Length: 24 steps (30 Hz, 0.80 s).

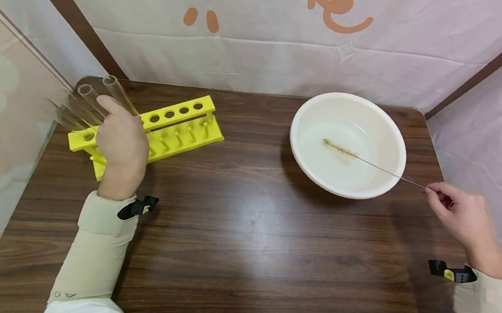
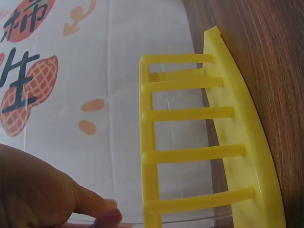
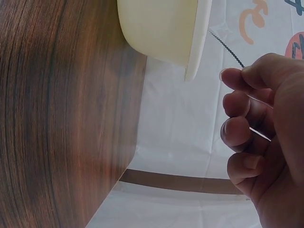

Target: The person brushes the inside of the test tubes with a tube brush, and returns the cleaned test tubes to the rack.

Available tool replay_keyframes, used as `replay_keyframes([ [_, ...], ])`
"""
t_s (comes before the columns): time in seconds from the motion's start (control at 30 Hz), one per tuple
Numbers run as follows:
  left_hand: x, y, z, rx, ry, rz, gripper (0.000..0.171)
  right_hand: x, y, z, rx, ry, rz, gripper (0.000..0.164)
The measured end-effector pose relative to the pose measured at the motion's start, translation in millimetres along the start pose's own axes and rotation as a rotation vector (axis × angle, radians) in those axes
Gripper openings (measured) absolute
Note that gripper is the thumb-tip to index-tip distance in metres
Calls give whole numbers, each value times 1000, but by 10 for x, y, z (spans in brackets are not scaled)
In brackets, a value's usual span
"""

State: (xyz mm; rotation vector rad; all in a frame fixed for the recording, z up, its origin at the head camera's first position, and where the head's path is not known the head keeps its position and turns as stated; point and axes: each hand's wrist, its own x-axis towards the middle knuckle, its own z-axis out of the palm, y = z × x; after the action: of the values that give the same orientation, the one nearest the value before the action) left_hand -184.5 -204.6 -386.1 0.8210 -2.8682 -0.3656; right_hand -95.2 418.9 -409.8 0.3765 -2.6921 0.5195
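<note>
In the head view my left hand [image 1: 123,138] is over the left part of a yellow test tube rack [image 1: 166,155]. It pinches a clear test tube [image 1: 121,96], whose open top rises behind the fingers. Another glass tube [image 1: 88,96] stands beside it, with more faint tubes further left. Thumb and finger meet close to the rack's upper bar in the left wrist view. My right hand [image 1: 463,214] pinches the wire end of a test tube brush [image 1: 341,149]. The brush's bristled head hangs over a white basin [image 1: 299,156], its wire crossing the rim.
A dark wood table [image 1: 222,255] carries the rack at the left and the basin at the back right. Printed pale cloth [image 1: 266,58] hangs behind the table, with more cloth at both sides.
</note>
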Motion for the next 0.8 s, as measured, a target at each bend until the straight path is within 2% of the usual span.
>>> replay_keyframes([
  [0.2, -40, 32, -20, -9, 14, -2, 73, -4, 8, -9, 6, -3, -8, 8],
  [0.4, -83, -21, -83, -24, -74, 36, 75, -30, -4, -3, 13, -29, -3, 6],
  [0.5, -146, -105, -124, -50, -79, 96, 62, -38, -9, -4, 19, -43, 14, 6],
  [0.63, -294, -190, -206, -97, -22, 188, 43, -31, -18, -11, 18, -55, 28, 5],
  [0.8, -474, -220, -368, -109, -21, 329, 41, -13, -24, -41, 18, -45, 59, 4],
])
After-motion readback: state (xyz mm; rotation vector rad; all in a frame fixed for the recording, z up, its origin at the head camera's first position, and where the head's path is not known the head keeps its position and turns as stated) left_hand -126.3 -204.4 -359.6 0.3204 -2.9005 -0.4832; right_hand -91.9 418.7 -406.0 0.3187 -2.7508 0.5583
